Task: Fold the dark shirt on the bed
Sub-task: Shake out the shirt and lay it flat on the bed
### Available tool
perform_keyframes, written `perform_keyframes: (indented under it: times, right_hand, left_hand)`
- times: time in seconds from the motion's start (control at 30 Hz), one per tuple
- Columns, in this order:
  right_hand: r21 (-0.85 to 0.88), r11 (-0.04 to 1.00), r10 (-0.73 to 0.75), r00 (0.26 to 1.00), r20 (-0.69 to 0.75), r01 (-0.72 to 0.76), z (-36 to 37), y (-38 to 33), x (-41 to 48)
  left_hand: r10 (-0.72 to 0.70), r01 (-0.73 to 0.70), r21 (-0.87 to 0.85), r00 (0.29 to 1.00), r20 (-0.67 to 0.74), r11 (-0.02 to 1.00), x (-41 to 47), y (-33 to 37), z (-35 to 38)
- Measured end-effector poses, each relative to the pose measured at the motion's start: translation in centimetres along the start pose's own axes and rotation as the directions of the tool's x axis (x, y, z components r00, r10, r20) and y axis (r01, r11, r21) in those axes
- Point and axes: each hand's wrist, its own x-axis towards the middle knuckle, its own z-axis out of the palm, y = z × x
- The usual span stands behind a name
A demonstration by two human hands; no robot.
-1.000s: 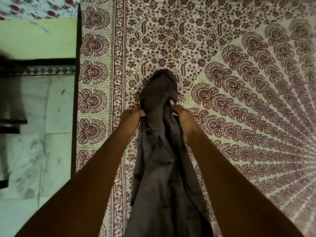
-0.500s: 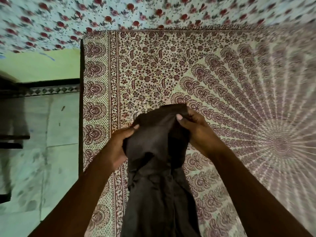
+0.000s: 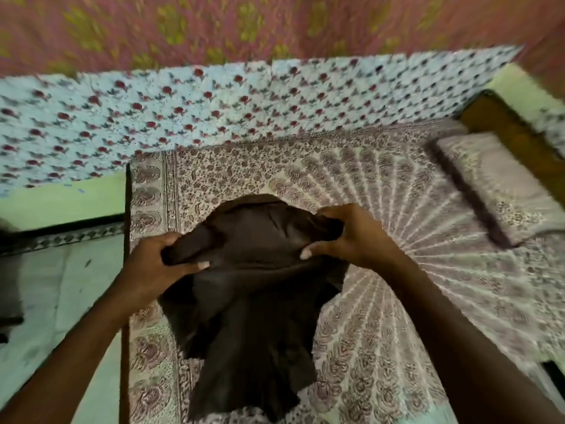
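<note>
A dark brown shirt (image 3: 253, 316) hangs bunched in front of me above the patterned bed sheet (image 3: 382, 332). My left hand (image 3: 156, 267) grips its upper left part, fingers curled into the cloth. My right hand (image 3: 351, 234) grips the upper right part, thumb tucked under the fabric. The stretch of cloth between the two hands is pulled wide, and the lower part trails down toward the bed's near edge.
A pillow (image 3: 495, 185) in matching print lies at the bed's far right. A floral cloth (image 3: 183, 117) covers the wall behind the bed. The bed's left edge (image 3: 127, 209) drops to a pale tiled floor (image 3: 61, 286).
Both hands have lifted the shirt off the bed and moved apart, spreading its top. The view has tilted up, bringing the wall and pillow into sight.
</note>
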Motion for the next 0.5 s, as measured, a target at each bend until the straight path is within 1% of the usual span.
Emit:
perform_keyframes:
  times: [0.07,0.13,0.2,0.23,0.3,0.37,0.43,0.5]
  right_hand:
    - [-0.051,0.999,-0.008,0.999,0.035,0.01,-2.7,0.3,-1.8]
    - [-0.079,0.996,-0.037,0.999,0.03,0.039,-5.0,1.0,-3.2]
    - [-0.057,0.994,-0.099,0.995,0.0,0.098,-7.4,1.8,-4.9]
    - [-0.022,0.99,-0.14,0.99,-0.021,0.139,-8.6,2.4,-5.8]
    - [0.096,0.967,-0.233,0.971,-0.046,0.236,-11.3,3.6,-7.2]
    - [0.202,0.92,-0.333,0.942,-0.05,0.336,-14.3,4.6,-8.8]
    - [0.248,0.891,-0.378,0.924,-0.059,0.38,-17.3,5.3,-10.4]
    - [0.249,0.894,-0.37,0.927,-0.058,0.373,-20.4,5.5,-11.7]
  left_hand:
    - [0.048,-0.05,0.051,0.998,0.043,0.997,-1.8,2.9,0.6]
    - [0.091,-0.1,0.154,0.994,0.065,0.983,-3.2,5.5,1.7]
    - [0.115,-0.128,0.209,0.991,0.073,0.969,-4.8,8.2,3.4]
    - [0.125,-0.135,0.194,0.99,0.065,0.972,-5.7,9.6,4.3]
    - [0.139,-0.139,0.086,0.99,0.01,0.987,-7.3,12.3,5.9]
    - [0.196,-0.194,0.035,0.979,-0.06,0.98,-8.9,15.3,7.6]
    - [0.257,-0.252,0.06,0.961,-0.103,0.966,-10.0,18.2,9.2]
    - [0.333,-0.303,0.2,0.933,-0.138,0.932,-10.7,21.1,9.8]
